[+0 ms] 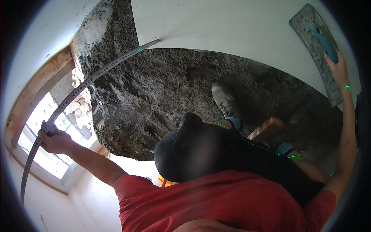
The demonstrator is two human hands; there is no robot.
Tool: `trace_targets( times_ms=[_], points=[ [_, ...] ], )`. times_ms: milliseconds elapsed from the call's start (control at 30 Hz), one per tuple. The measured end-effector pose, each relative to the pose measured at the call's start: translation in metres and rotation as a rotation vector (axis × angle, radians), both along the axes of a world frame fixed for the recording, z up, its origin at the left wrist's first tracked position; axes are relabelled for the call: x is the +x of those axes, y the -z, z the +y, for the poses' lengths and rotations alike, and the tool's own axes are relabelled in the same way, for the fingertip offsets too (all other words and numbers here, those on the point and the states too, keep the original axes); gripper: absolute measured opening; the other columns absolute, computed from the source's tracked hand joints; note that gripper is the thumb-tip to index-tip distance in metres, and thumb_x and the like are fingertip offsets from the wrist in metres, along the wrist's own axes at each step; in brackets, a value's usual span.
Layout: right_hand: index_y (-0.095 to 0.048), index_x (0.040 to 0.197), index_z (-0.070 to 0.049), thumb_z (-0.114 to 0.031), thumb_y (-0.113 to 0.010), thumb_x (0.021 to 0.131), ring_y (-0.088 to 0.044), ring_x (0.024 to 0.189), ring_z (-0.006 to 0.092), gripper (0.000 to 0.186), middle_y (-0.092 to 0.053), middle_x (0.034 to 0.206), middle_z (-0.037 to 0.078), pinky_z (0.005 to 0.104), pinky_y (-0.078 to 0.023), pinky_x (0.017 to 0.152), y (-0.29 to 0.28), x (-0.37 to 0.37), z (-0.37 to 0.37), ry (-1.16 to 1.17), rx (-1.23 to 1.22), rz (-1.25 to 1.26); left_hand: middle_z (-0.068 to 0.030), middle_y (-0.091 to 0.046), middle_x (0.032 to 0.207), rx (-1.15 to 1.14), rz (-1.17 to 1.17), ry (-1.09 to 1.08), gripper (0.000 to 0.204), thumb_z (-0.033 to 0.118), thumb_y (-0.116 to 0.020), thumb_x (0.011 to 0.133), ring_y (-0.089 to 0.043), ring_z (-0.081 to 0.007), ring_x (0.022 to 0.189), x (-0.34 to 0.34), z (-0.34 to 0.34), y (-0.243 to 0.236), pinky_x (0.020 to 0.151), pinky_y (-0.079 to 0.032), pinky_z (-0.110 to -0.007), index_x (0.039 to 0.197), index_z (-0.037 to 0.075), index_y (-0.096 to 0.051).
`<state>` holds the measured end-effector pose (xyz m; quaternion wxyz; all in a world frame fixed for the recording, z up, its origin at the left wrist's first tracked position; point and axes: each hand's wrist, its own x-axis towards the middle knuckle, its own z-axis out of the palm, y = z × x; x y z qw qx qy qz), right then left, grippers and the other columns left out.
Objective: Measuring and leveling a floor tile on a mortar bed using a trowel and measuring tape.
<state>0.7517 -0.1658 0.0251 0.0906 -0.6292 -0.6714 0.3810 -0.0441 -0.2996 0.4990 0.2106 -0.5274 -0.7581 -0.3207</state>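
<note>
My left hand (58,141) is closed around a tape measure blade (91,79), which is pulled out in a long arc. The blade's far end lies over the edge of a large pale tile (232,27); its other end runs down past my hand to the lower left. At the far right, my right hand (337,69) grips the teal handle of a long plastering float (312,46). Grey mortar coats the float, which rests along the tile's right side.
Rough wet mortar (135,92) spreads over the floor below the tile. My mud-caked shoe (224,96) stands in it, with a brick (267,128) beside my legs. A wooden-framed window opening (36,100) is on the left. Thin green light lines cross my legs, wrist and the tape.
</note>
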Motion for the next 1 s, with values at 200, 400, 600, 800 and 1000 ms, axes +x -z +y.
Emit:
trace_targets(
  times_ms=[200, 400, 600, 800, 1000],
  points=[
    [-0.067, 0.122, 0.001, -0.03, -0.072, 0.098, -0.052, 0.074, 0.0123, 0.04, -0.057, 0.085, 0.003, 0.031, -0.042, 0.07, 0.0, -0.008, 0.01, -0.02, -0.033, 0.013, -0.0129, -0.075, 0.104, 0.122, -0.124, -0.064, 0.039, 0.029, -0.057, 0.109, -0.057, -0.0143, 0.074, 0.011, 0.004, 0.004, 0.061, -0.046, -0.027, 0.111, -0.007, -0.071],
    [-0.067, 0.124, 0.008, -0.035, -0.081, 0.089, -0.071, 0.109, 0.0392, 0.057, -0.073, 0.118, 0.029, 0.0469, -0.053, 0.097, -0.01, -0.007, 0.004, 0.004, 0.101, -0.177, -0.0093, -0.067, 0.094, -0.059, 0.128, -0.084, 0.049, 0.041, -0.056, 0.109, -0.057, -0.0181, 0.078, -0.015, -0.01, 0.029, 0.068, -0.046, -0.033, 0.112, -0.006, -0.072],
    [-0.071, 0.111, 0.001, -0.033, -0.083, 0.082, -0.068, 0.1, 0.0459, 0.046, -0.072, 0.103, 0.025, 0.0498, -0.055, 0.089, -0.019, 0.001, 0.02, 0.144, 0.15, -0.032, -0.0124, -0.069, 0.101, 0.054, -0.219, 0.2, 0.04, 0.034, -0.06, 0.109, -0.066, -0.0207, 0.085, 0.025, 0.038, -0.02, 0.073, -0.058, -0.033, 0.115, -0.005, -0.068],
    [-0.067, 0.119, 0.003, -0.031, -0.078, 0.084, -0.07, 0.103, 0.0437, 0.05, -0.073, 0.108, 0.024, 0.0491, -0.055, 0.092, -0.01, 0.007, 0.059, 0.036, 0.121, -0.107, -0.0127, -0.072, 0.105, -0.092, -0.121, 0.447, 0.032, 0.026, -0.061, 0.109, -0.07, -0.0195, 0.097, 0.064, 0.147, -0.039, 0.083, -0.059, -0.03, 0.121, -0.004, -0.067],
    [-0.066, 0.123, 0.002, -0.029, -0.077, 0.082, -0.071, 0.108, 0.0442, 0.052, -0.073, 0.114, 0.026, 0.0507, -0.057, 0.095, 0.005, 0.099, 0.108, 0.195, -0.079, -0.186, -0.0076, -0.075, 0.106, -0.034, -0.375, 0.49, 0.036, 0.03, -0.058, 0.111, -0.057, -0.0096, 0.079, 0.171, 0.23, -0.067, 0.074, -0.046, -0.027, 0.123, -0.001, -0.071]
  ],
)
